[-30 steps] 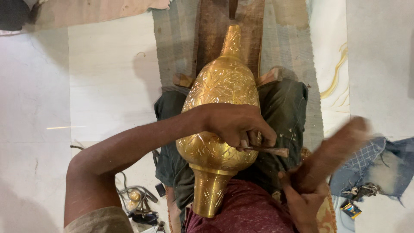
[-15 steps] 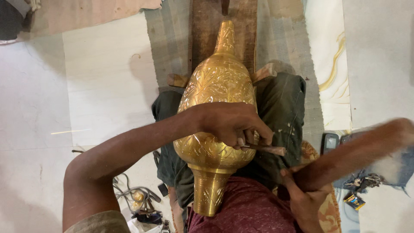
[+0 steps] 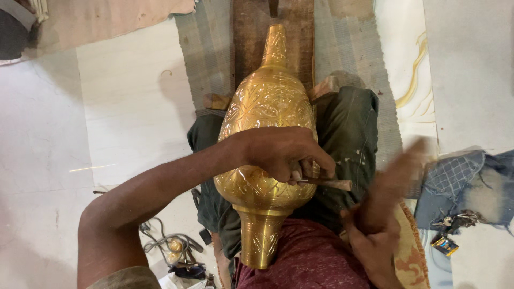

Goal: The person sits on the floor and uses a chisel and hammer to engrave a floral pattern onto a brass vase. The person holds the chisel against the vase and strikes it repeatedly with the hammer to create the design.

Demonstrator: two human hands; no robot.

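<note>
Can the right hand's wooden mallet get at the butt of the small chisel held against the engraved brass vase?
Probably yes. The left hand pins the small chisel on the engraved brass vase, its butt sticking out rightward, uncovered. The right hand holds the blurred wooden mallet just beside it, nothing between.

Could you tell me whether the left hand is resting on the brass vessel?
Yes, the left hand lies on the engraved brass vessel, pinching a small chisel.
</note>
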